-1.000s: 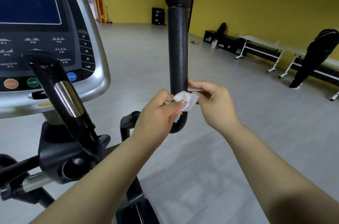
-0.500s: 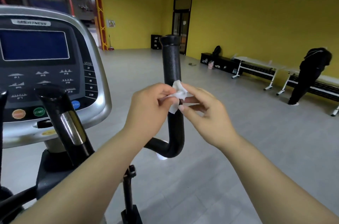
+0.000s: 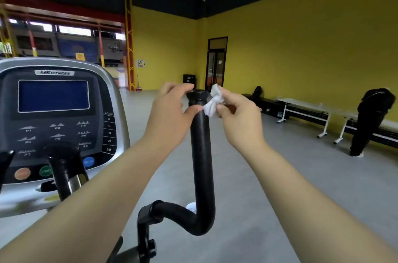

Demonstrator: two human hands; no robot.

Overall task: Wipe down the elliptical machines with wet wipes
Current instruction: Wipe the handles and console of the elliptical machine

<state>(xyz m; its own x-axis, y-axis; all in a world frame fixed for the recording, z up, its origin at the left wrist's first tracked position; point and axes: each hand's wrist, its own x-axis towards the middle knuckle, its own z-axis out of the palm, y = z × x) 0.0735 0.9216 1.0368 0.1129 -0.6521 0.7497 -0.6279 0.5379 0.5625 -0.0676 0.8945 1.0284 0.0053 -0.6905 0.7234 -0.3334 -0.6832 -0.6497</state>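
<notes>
1. Both hands have climbed from halfway up the handlebar [image 3: 202, 155] to its very top since half a second ago, and the view has tipped up too, so lots more ceiling shows.
2. Left hand [image 3: 170, 116] has let go of the wipe. It now curls around the cap end of the bar, forefinger over the top and thumb pressed on the near side just below.
3. Right hand [image 3: 239, 118] has the scrunched white wipe [image 3: 213, 101] in a tight pinch between thumb and fingertips.
4. That wipe sits against the right side of the bar just under the cap, between the bar and the right fingers. Its lower edge is just beside the left thumb; can't tell if they touch.
5. Off to the left is the console [image 3: 53, 97] with a dark blue screen and a second black handle [image 3: 64, 168] in front of it.
6. Over by the yellow wall [image 3: 301, 47]: white-framed benches [image 3: 305, 112] and a person in black [image 3: 370, 120], bent forward.
</notes>
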